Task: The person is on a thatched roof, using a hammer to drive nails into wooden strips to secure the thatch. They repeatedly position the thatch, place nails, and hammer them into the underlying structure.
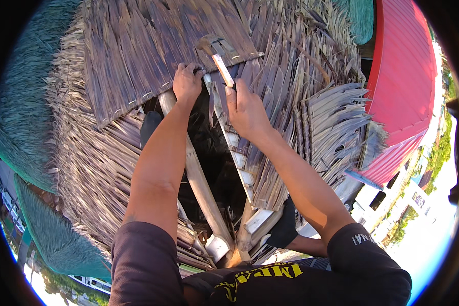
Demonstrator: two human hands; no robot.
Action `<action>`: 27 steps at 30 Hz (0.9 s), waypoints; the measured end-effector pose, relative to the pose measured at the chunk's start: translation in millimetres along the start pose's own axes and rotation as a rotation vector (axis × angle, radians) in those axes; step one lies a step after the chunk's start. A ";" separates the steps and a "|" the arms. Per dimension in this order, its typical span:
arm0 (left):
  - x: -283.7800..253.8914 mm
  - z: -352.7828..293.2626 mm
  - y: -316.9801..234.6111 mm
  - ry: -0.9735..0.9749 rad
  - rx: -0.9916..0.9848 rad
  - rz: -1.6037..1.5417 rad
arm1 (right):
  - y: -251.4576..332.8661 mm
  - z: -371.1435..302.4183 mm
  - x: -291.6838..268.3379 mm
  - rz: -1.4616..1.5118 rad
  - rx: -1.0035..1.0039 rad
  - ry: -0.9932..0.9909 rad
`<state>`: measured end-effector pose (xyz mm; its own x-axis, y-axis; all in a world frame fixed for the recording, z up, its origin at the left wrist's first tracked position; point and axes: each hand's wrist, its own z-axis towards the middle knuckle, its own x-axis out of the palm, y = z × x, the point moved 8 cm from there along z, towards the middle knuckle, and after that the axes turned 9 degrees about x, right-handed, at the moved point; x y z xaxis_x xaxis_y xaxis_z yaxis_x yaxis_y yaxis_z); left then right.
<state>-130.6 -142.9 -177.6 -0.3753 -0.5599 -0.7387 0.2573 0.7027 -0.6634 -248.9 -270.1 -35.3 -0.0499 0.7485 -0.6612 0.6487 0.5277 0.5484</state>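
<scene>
My right hand [247,108] is closed round the pale handle of a hammer [222,69]. The hammer's brown head lies over the lower edge of a thatch panel [132,56] made of flat brown leaves. At that same edge, left of the hammer, my left hand [187,80] has its fingers bent in a pinch. A small dark bit shows at the fingertips, too small to name. Just below the fingers begins a narrow white-faced wooden strip [232,137], running down to the right. A round wooden pole [199,176] slants below my left forearm.
A dark gap [211,168] opens between the pole and the strip. Loose dry thatch [97,137] spreads left, with more layered leaves [336,127] at right. Beyond are green thatched roofs [25,102] and a red metal roof [403,76]. The ground lies far below.
</scene>
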 end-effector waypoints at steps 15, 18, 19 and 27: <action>-0.9 1.9 13.1 -0.049 0.112 -0.086 | 17.9 10.2 -2.5 -0.123 0.075 0.038; 6.3 4.7 26.5 -0.057 0.119 -0.139 | 27.5 12.0 -7.1 0.002 -0.088 -0.071; 6.4 7.2 28.6 -0.064 0.142 -0.167 | 33.9 7.9 -14.7 0.067 -0.224 -0.174; -54.3 -28.7 -29.6 -0.032 0.166 -0.305 | -29.4 31.2 48.7 1.245 0.594 0.405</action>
<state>-143.4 -120.7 -114.4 -0.4297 -0.7484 -0.5053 0.2798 0.4217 -0.8625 -246.8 -261.6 -99.6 0.6316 0.7042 0.3244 0.6403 -0.7097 0.2939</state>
